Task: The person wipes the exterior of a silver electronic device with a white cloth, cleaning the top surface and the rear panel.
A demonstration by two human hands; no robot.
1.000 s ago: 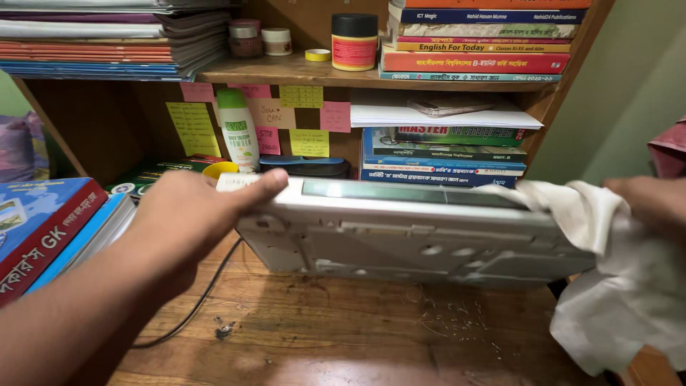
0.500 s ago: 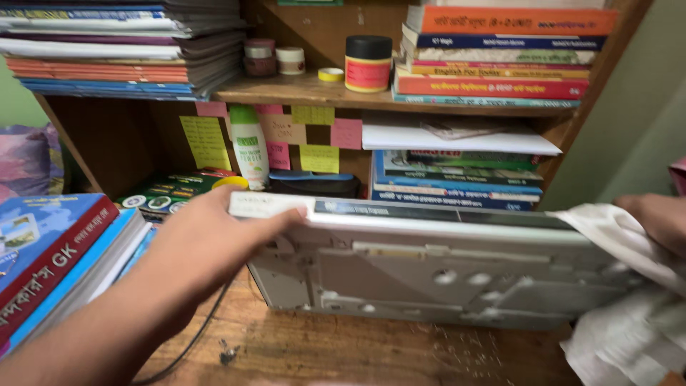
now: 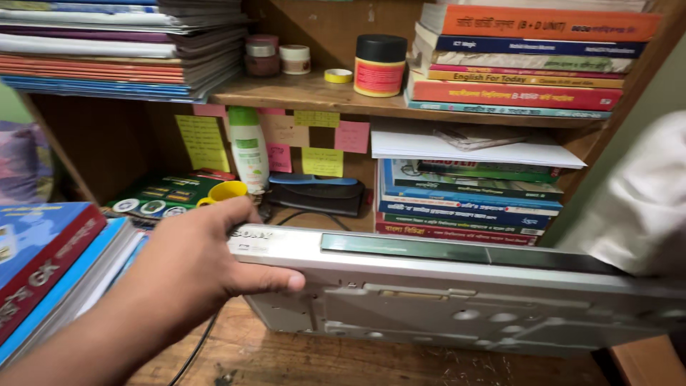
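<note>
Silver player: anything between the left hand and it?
Nothing visible. The left hand already grips the silver player at its left end, thumb across the front edge. The white cloth sits at the far right end.

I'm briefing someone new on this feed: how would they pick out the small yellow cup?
Start at the wooden bookshelf and go to its lower compartment, under the sticky notes. The yellow cup stands at the foot of the white bottle with a green cap, just above the left hand. It is the only yellow handled vessel there.
</note>
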